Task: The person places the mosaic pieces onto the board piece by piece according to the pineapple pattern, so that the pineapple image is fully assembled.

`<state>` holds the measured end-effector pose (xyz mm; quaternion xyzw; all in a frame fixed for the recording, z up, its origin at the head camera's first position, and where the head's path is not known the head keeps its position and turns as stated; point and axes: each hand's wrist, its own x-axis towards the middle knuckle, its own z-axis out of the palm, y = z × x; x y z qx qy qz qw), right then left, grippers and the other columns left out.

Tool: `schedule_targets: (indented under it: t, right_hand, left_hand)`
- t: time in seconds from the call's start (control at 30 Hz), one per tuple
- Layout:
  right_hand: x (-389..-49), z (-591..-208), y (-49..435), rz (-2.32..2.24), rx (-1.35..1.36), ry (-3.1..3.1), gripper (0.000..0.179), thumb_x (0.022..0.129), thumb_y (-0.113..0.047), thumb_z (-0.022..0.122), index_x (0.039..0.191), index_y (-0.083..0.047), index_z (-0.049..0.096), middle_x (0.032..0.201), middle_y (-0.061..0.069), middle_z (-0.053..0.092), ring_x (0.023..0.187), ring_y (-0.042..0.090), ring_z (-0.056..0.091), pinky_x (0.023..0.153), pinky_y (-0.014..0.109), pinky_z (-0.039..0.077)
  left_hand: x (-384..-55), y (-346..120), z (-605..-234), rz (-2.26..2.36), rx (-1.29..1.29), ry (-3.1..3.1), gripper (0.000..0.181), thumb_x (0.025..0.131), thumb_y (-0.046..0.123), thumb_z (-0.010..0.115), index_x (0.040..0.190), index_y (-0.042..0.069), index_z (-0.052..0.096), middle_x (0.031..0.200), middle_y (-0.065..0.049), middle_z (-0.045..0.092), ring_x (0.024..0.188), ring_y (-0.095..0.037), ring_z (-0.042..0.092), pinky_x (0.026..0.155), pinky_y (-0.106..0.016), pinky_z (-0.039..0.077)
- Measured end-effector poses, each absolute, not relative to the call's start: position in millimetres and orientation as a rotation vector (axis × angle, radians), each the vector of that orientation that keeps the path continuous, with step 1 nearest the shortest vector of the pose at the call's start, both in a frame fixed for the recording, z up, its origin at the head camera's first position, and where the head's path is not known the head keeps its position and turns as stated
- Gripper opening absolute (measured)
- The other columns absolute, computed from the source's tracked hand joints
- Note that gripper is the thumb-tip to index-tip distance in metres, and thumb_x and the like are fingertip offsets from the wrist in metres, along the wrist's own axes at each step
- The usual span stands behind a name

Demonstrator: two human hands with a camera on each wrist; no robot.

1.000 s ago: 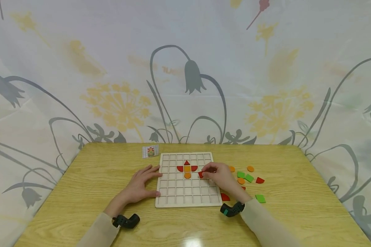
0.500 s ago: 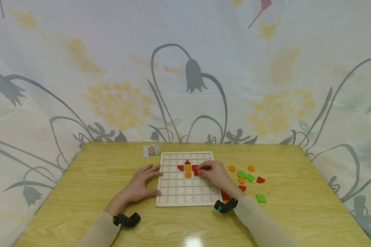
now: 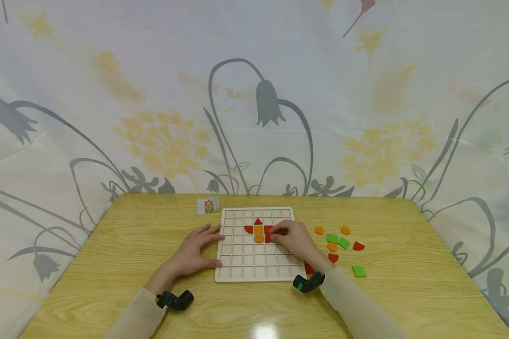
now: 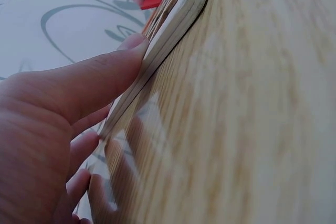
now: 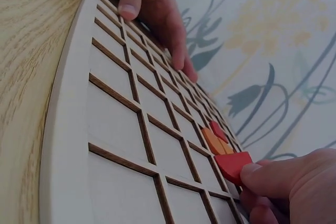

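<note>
A pale wooden grid board (image 3: 242, 260) lies on the table. My left hand (image 3: 192, 252) rests at its left edge, fingers spread, with the thumb on the rim in the left wrist view. Between thumb and fingers, my right hand (image 3: 294, 238) pinches a red quarter-round tile (image 5: 232, 165), held at the cell right of the orange round tile (image 3: 259, 238). Just above that is an orange square tile (image 3: 258, 229), flanked by a red quarter-round tile (image 3: 249, 229) on the left and another on the right, partly hidden by my fingers. A red triangle tile (image 3: 258, 221) tops the group.
Right of the board lie loose tiles: orange rounds (image 3: 345, 230), green ones (image 3: 344, 243), a green square (image 3: 359, 271) and red quarter-rounds (image 3: 358, 246). A small picture card (image 3: 208, 205) is behind the board's left corner. Patterned cloth (image 3: 254, 155) hangs beyond the table.
My right hand has moved left across the board with the red tile, from the right columns to beside the orange round tile, and the tile now sits straighter. My left hand stays put.
</note>
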<state>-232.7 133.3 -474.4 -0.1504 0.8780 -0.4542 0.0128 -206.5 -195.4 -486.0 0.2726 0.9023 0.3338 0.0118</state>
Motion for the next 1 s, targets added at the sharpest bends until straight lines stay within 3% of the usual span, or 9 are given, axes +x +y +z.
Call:
schedule_targets:
  t: [0.53,1.0]
  right_hand:
    - [-229.8,-472.5,137.0,-1.314,-0.776,2.771,0.013,0.086,-0.005,0.077,0.086,-0.019,0.08,0.09,-0.011,0.065,0.081,0.01,0.061,0.07,0.027,0.053]
    - [-227.8,-475.2,136.4,-1.346,-0.626,2.743,0.011,0.087,-0.008,0.077,0.093,-0.016,0.077,0.091,-0.007,0.067,0.078,0.013,0.059,0.072,0.03,0.05]
  left_hand:
    - [-205.9,-195.3,-486.3,1.057,0.852,2.81,0.062,0.081,0.041,0.08,0.135,0.015,0.063,0.157,-0.008,0.039,0.147,-0.039,0.021,0.109,-0.071,0.012]
    - [-206.5,-195.1,-485.0,1.048,0.849,2.809,0.062,0.081,0.043,0.08,0.135,0.015,0.063,0.156,-0.008,0.039,0.147,-0.039,0.021,0.109,-0.071,0.013]
